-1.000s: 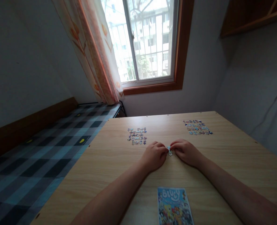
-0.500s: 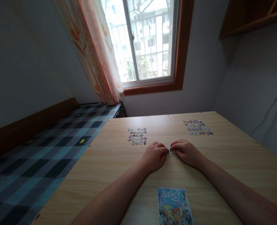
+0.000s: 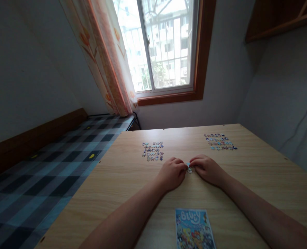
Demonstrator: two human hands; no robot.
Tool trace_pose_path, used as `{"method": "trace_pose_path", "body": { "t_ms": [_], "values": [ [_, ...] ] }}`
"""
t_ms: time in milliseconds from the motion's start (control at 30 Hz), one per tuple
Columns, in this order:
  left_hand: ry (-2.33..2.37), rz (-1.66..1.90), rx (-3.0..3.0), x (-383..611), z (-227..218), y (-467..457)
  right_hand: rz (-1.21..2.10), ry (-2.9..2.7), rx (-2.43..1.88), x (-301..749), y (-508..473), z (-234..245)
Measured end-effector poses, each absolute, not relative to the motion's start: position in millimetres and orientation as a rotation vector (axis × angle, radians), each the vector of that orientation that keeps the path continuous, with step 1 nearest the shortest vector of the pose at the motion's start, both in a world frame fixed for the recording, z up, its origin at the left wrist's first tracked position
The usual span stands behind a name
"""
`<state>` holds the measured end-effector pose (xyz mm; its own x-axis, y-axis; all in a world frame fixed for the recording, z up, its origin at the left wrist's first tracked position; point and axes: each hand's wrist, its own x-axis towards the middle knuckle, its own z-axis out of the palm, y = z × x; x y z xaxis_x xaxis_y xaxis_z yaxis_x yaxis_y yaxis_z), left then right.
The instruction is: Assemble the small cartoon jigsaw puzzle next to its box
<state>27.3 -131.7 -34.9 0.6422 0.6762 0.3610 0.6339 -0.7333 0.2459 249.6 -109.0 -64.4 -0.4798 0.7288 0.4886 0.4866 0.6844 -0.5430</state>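
My left hand (image 3: 172,173) and my right hand (image 3: 206,168) rest on the wooden table, fingertips almost meeting. Between them lie a few small light-blue and white jigsaw puzzle pieces (image 3: 190,170), which look joined together. Both hands have their fingers closed at the edges of these pieces, the left from its side and the right from the other. The fingertips partly cover the pieces, so their exact number is hidden. Closer to me, between my forearms, lies a blue picture card (image 3: 194,228) reading "Bluey", with colourful cartoon characters.
Loose puzzle pieces lie in rows at the table's back left (image 3: 153,150), and another group of pieces (image 3: 220,142) is at the back right. A bed with a checked cover (image 3: 65,166) adjoins the table's left side. Beyond the table are a window (image 3: 169,52) and a curtain (image 3: 104,58).
The hands and the pieces between them look almost the same. The whole view has shifted very slightly.
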Motion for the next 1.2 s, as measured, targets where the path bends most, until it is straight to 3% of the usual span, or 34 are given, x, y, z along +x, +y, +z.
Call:
{"method": "trace_pose_path", "body": {
  "t_ms": [1200],
  "values": [
    [1.111,0.666,2.740,26.9,-32.9,-132.0,0.413,-2.169,-0.930,248.5,-108.1,-66.4]
  ]
}}
